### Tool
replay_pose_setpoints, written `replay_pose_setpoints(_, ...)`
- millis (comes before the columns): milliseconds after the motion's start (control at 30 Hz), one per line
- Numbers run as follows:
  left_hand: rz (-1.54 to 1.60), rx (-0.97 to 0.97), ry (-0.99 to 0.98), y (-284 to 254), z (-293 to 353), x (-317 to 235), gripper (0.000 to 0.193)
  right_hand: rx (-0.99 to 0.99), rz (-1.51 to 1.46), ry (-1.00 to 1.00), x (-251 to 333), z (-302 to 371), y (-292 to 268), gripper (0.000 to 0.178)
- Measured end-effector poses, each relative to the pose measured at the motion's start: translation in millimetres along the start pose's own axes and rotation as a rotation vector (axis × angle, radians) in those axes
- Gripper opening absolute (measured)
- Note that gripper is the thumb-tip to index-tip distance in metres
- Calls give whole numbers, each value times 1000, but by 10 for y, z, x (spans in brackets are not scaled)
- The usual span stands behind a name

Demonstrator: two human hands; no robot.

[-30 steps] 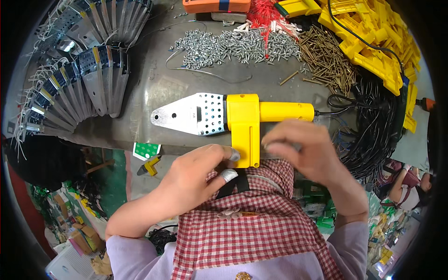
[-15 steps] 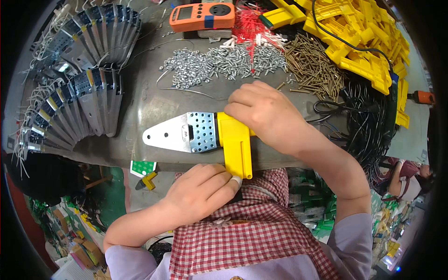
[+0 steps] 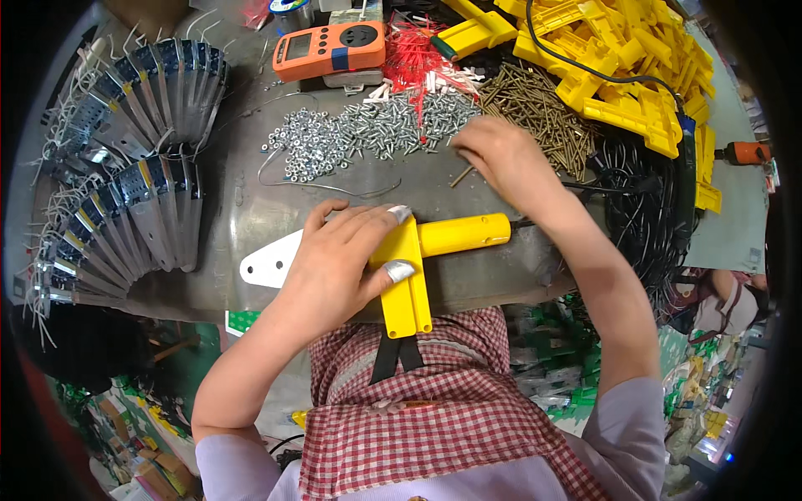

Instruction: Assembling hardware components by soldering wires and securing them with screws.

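My left hand (image 3: 334, 263) grips the yellow plastic tool handle (image 3: 405, 307) near the bench's front edge, with metallic grey covering on the thumb tip and one fingertip. A pale pointed metal plate (image 3: 269, 262) sticks out to the left from under that hand, which hides the perforated part. The handle's round grip (image 3: 464, 235) points right. My right hand (image 3: 505, 159) reaches to the edge of the small silver screws (image 3: 393, 125), fingers curled together; whatever they pinch is hidden. Beside its fingertips lies a single long brass screw (image 3: 460, 177).
Silver nuts (image 3: 305, 149) and long brass screws (image 3: 543, 104) lie in heaps. Behind are an orange multimeter (image 3: 330, 50), red-and-white pieces (image 3: 411, 60) and yellow housings (image 3: 631, 50). Black cables (image 3: 631, 200) lie right; metal plates with wires (image 3: 150, 196) stand left.
My left hand has moved up from the handle's lower end onto its upper part. My right hand has let go of the handle and moved right and up to the screws. The yellow handle has turned slightly.
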State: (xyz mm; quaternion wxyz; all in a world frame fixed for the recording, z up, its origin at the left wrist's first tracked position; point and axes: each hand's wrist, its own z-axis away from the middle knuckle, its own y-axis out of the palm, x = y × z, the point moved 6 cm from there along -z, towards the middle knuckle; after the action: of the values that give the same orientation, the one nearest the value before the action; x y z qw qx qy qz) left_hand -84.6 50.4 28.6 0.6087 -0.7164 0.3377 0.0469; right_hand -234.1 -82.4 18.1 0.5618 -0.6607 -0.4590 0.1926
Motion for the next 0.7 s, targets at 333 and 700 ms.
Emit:
replay_pose_setpoints(333, -59, 30, 177, 265, -982, 230, 21, 12, -231, 279, -158, -53, -156, 9)
replay_pose_setpoints(700, -368, 106, 411, 459, -1150, 129, 18, -235, -285, 87, 527, 905, -374, 21)
